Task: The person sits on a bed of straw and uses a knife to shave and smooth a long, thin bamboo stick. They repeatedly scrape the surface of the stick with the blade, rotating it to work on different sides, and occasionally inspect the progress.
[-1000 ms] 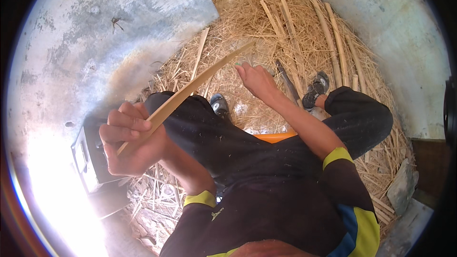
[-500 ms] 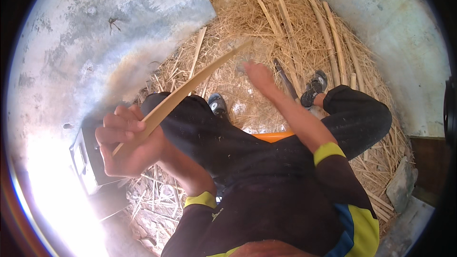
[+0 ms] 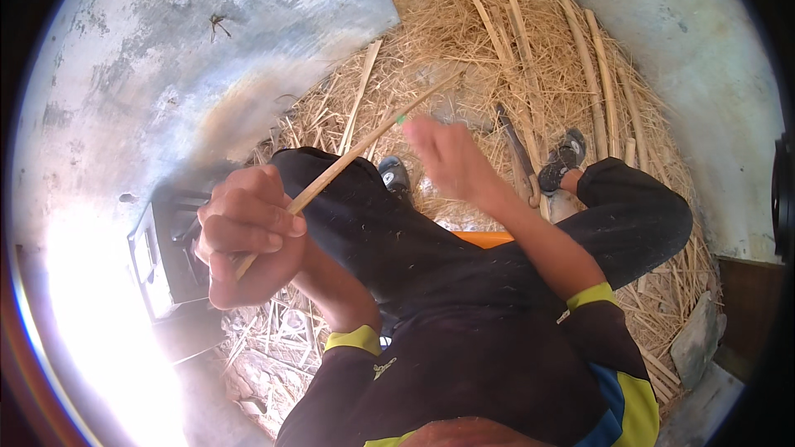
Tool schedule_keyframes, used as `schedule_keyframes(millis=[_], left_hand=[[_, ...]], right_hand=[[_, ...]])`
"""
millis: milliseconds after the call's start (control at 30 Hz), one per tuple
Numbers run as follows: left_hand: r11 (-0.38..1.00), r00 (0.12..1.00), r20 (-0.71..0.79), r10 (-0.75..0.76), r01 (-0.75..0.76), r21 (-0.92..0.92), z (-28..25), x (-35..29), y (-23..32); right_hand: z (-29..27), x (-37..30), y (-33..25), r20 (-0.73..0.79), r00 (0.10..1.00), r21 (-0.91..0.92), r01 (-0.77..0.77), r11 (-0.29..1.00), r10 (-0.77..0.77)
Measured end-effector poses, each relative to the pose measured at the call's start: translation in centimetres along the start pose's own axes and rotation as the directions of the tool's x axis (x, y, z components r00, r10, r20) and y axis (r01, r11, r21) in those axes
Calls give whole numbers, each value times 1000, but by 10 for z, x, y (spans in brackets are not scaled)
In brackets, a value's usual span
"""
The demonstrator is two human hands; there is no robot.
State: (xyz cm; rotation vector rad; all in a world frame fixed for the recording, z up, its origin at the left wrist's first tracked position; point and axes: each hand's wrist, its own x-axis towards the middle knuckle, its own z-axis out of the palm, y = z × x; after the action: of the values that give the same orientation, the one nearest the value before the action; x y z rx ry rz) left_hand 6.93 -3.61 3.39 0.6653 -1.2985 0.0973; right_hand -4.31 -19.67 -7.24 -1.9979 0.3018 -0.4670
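Note:
My left hand is closed round the lower end of a long, pale bamboo strip. The strip slants up to the right in front of my left knee, its narrow edge turned toward me. Close beside its upper part is my right hand, fingers curled and blurred by motion. A small green bit shows at those fingers; what it belongs to I cannot make out. Whether the right hand touches the strip cannot be told.
Shavings cover the floor between pale walls. Several bamboo lengths lie at the right. A dark, long tool rests by my right shoe. Something orange shows under me. A stone slab leans at lower right.
The bamboo strip has turned from its broad face to its narrow edge. My left hand has shifted slightly right, and my right hand sits a little lower, with the green bit now showing.

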Motion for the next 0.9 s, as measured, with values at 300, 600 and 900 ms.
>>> schedule_keyframes(millis=[300,600,900], left_hand=[[999,989,140,47,-48,5,12,2,-2],[999,1000,-25,10,-11,-35,1,-6,3],[998,990,-137,-18,11,-54,-2,-15,7]], right_hand=[[11,-41,-24,-174,983,-217,12,976,-51],[28,-33,-33,-228,949,-435,100,895,-217],[16,-58,33,-255,963,-453,-203,868,92]])
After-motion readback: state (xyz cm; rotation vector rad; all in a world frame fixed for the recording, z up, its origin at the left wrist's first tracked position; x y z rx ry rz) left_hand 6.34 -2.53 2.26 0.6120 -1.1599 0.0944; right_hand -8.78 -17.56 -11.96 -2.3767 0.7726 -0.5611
